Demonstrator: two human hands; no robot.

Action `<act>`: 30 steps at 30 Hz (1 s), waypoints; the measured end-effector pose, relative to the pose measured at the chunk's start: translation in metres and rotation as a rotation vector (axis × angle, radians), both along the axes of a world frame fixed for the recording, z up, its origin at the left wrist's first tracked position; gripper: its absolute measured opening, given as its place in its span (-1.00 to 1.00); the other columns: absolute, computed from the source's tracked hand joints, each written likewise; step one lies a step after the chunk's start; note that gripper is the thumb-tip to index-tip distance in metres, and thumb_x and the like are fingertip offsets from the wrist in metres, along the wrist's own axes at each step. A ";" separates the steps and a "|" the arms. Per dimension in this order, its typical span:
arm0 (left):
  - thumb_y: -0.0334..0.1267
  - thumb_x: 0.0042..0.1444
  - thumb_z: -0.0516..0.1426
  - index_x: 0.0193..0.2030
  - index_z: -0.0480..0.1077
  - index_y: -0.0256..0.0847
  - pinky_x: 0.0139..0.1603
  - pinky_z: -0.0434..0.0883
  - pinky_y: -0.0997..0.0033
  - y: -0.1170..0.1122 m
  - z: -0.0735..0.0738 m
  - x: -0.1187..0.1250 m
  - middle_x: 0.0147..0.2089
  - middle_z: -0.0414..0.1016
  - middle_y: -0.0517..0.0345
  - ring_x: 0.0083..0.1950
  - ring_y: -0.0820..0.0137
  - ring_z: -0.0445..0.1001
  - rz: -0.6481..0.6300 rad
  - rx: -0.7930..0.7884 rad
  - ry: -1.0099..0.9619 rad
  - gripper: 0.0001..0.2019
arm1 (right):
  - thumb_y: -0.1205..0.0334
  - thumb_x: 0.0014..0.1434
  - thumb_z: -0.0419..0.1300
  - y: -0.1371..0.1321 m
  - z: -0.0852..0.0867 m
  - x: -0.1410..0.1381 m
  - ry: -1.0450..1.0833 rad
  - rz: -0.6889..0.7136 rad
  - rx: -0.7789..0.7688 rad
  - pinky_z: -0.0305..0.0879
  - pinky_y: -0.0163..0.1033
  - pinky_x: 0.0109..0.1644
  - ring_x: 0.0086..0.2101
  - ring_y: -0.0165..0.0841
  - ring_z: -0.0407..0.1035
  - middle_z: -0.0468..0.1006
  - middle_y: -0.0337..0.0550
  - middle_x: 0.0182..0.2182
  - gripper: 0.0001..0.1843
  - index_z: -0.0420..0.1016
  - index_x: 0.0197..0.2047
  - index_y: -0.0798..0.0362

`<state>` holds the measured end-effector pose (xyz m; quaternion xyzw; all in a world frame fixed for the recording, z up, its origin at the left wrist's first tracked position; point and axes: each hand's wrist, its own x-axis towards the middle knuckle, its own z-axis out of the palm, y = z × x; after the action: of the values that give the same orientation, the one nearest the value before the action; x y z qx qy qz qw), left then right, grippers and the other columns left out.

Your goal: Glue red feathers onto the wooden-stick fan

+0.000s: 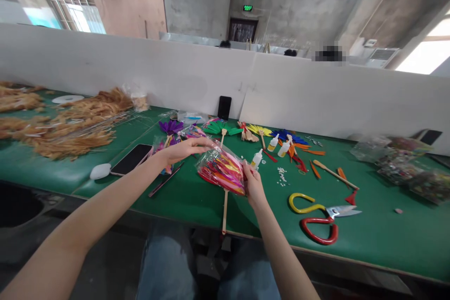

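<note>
Hands in the head view, both bare, are brought together over the middle of the green surface. By the right hand the clear bag is gripped at its right side, thumb uppermost. Across the bag's upper left the left hand is reached, fingers extended; whether film is pinched there cannot be told. Bright feather-like strips are seen through the plastic, and the bag is held near the front edge, with a wooden handle protruding below it.

And here the risks are stacked up! Should the right grip be loosened, the slick film could be let slip; if the mouth is open, which cannot be made out, strips could be spilled. Just beyond the right knuckles a white bottle is stood, tilted-looking, and it could be toppled by a backward flick. Loose white beads are scattered close by and could be swept about by a wide move. The handle's tip is placed at the front edge, so it could be knocked by a forearm. Farther right, scissors are laid with blades parted, so a careless reach could be nicked.
</note>
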<state>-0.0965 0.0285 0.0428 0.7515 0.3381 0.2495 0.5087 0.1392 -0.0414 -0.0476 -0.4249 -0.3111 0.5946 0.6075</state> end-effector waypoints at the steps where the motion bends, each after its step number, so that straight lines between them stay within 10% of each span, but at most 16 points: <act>1: -0.16 0.12 0.14 -0.10 0.51 -0.03 -0.03 0.30 0.37 0.000 0.000 0.002 0.09 0.43 0.12 0.13 0.22 0.33 0.039 0.006 0.014 -0.78 | -0.19 -0.12 0.33 0.000 0.000 0.000 -0.010 -0.002 -0.002 0.38 -0.27 -0.36 -0.41 -0.27 0.51 0.63 -0.25 -0.45 -0.56 0.51 -0.33 0.00; 30: -0.09 0.03 0.18 -0.41 0.56 -0.23 -0.03 0.31 0.36 -0.002 0.002 0.038 -0.26 0.61 0.05 -0.09 0.22 0.50 0.214 0.092 0.088 -0.75 | -0.23 0.00 0.22 0.001 0.004 -0.005 -0.290 -0.074 0.167 0.30 -0.26 -0.30 -0.33 -0.25 0.44 0.62 -0.21 -0.39 -0.52 0.59 -0.30 0.04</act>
<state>-0.0583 0.0268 0.0443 0.7438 0.4267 0.2843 0.4287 0.1340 -0.0405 -0.0433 -0.4652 -0.4280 0.4764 0.6111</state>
